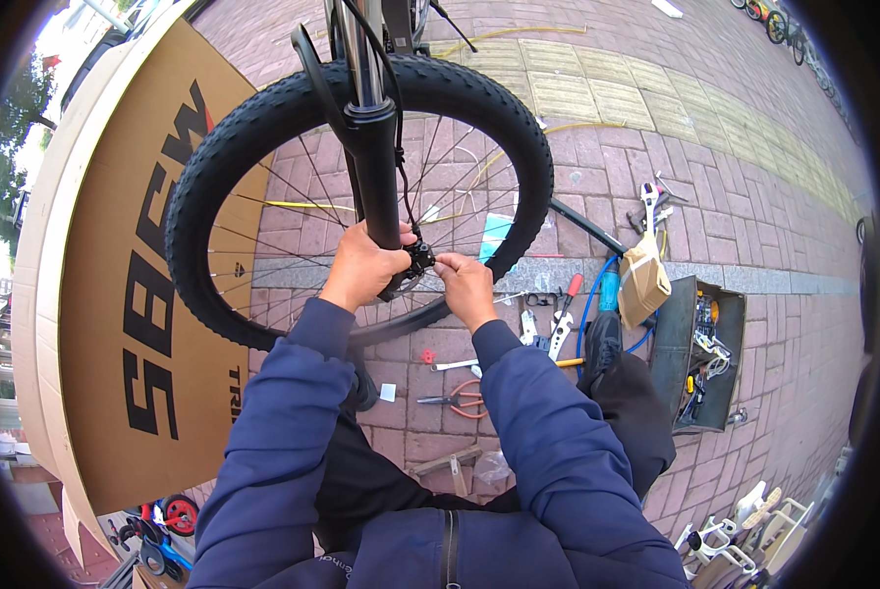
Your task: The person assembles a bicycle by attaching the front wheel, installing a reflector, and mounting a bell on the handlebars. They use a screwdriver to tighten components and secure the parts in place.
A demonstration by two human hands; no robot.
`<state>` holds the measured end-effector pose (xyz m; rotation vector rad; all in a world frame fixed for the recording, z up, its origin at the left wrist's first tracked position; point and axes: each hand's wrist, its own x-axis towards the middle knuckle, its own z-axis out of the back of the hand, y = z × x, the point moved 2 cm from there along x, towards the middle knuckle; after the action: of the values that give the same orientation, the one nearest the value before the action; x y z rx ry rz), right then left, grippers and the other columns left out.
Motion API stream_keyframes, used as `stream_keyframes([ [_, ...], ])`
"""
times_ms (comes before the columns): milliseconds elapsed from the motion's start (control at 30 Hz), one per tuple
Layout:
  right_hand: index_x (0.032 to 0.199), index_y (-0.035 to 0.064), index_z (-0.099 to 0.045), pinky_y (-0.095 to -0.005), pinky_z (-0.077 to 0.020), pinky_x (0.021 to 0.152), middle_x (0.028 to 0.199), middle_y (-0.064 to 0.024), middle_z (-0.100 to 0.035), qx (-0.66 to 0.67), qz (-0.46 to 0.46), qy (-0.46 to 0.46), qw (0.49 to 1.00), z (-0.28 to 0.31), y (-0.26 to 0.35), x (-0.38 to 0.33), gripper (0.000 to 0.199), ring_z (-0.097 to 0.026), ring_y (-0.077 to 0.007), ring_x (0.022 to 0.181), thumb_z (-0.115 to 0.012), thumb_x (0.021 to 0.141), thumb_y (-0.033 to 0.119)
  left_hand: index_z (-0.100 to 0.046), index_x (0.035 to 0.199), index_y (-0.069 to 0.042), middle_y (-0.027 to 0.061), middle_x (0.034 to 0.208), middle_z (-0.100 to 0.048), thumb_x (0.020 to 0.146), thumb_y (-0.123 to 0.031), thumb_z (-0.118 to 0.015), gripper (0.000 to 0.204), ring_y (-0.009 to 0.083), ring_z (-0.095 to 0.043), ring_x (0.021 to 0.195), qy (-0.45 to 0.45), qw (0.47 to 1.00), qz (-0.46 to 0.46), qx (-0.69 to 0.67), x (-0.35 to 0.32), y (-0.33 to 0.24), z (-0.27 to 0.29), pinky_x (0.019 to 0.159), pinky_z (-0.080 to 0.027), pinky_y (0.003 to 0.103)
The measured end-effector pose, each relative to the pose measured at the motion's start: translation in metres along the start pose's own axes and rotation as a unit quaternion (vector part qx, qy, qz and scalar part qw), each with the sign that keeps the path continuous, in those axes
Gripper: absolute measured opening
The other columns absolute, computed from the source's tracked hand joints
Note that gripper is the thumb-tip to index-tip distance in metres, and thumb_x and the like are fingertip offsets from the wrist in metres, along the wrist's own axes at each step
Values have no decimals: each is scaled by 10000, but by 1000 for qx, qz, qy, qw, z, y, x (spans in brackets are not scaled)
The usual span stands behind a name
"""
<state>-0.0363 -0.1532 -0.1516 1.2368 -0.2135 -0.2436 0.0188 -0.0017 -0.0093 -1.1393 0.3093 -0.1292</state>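
Observation:
A bicycle's front wheel [533,128] with a knobby black tyre stands upright before me, held in a black suspension fork [373,147]. My left hand [359,267] wraps round the lower end of the fork leg, its thumb against a black disc brake caliper [419,257]. At the caliper's right side, my right hand [467,287] pinches thumb and forefinger together; whatever sits between the fingertips is too small to make out. A black brake hose [402,167] runs down the fork to the caliper. Part of the brake disc is hidden behind my hands.
A large cardboard box [116,285] stands close on the left. Pliers [455,400], wrenches [560,334] and a red-handled screwdriver [571,291] lie on the brick paving. An open metal toolbox [664,368] and a small cardboard package [644,283] are at the right, beside my foot.

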Motion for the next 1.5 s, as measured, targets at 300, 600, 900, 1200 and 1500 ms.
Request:
stream_keyframes([
  [300, 1031, 41, -763, -287, -509, 629, 759, -32, -699, 97, -90, 50, 990, -7, -9, 2, 157, -652, -95, 692, -680, 928, 125, -664, 1087, 54, 133, 1035, -748, 687, 19, -695, 403, 193, -715, 998, 1, 1000, 6, -11, 1, -1, 0, 873, -550, 302],
  [600, 900, 25, -678, -283, -453, 598, 743, 2, -637, 185, -62, 109, 975, -15, -21, -4, 274, -543, -98, 626, -554, 1041, 225, -675, 1092, 48, 123, 1029, -759, 699, -22, -705, 400, 193, -719, 975, -4, 1000, 3, -6, 0, 2, 0, 871, -548, 297],
  [900, 792, 35, -575, -331, -447, 602, 685, -56, -580, 93, -73, 59, 991, -32, -29, -14, 420, -525, -158, 619, -486, 1071, 337, -656, 1110, 75, 148, 1052, -756, 710, -13, -685, 411, 212, -725, 1020, -16, 1000, -4, -21, -1, 5, -4, 903, -554, 310],
  [1200, 827, 31, -627, -456, -486, 717, 761, -189, -646, 32, -132, 77, 988, -22, -10, -14, 430, -643, -385, 773, -492, 1044, 377, -638, 1111, 70, 133, 1042, -731, 700, 61, -672, 413, 207, -717, 1033, -9, 999, -1, -31, -1, 5, -3, 900, -552, 314],
  [1500, 847, 32, -655, -499, -488, 752, 823, -228, -675, -36, -129, 92, 987, -21, -5, -11, 428, -645, -445, 831, -476, 1049, 363, -673, 1063, 52, 133, 1015, -757, 694, -15, -695, 376, 200, -722, 987, -18, 1000, -16, -13, 1, 9, -2, 880, -551, 310],
])
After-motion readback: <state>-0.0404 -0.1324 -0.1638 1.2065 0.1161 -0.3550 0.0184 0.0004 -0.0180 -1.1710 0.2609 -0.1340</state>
